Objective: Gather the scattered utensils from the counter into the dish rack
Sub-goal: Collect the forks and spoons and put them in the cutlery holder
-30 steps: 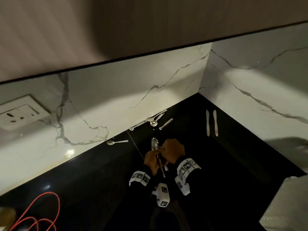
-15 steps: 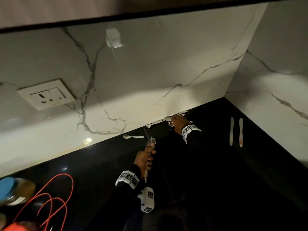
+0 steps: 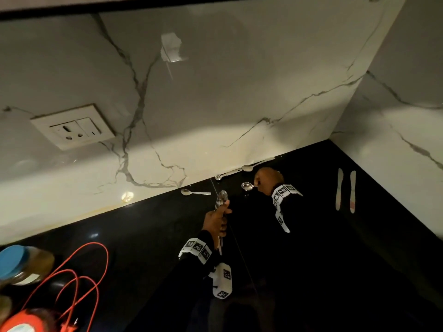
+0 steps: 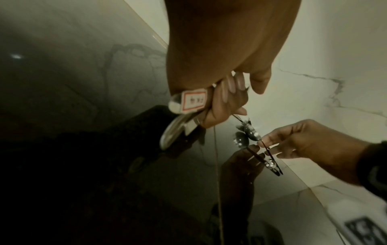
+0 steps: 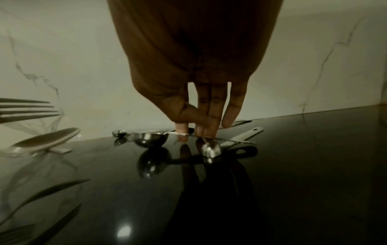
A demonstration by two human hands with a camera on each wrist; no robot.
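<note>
1. The right hand (image 3: 267, 180) pinches the thin handle of a small round spoon (image 3: 247, 186) with thumb and fingertips, close to the black counter (image 3: 143, 248) by the back wall. That grip looks light; the bowl end could swing down and the spoon slip out, clattering onto the glossy stone.
2. The left hand (image 3: 215, 221) is clenched around a bundle of cutlery (image 3: 221, 200), a fork and spoons standing up out of the fist. If another piece gets passed in, the bundle may loosen and one could slide out below.
3. Two more spoons (image 3: 248, 167) lie tight against the wall just behind the right hand, and a teaspoon (image 3: 189, 192) lies left of it. A careless lift could knock them.
4. Two pale flat sticks (image 3: 345, 190) lie well apart to the right and are easy to miss.
5. The dish rack is not in view, so the carry may be long with a full fist.
</note>
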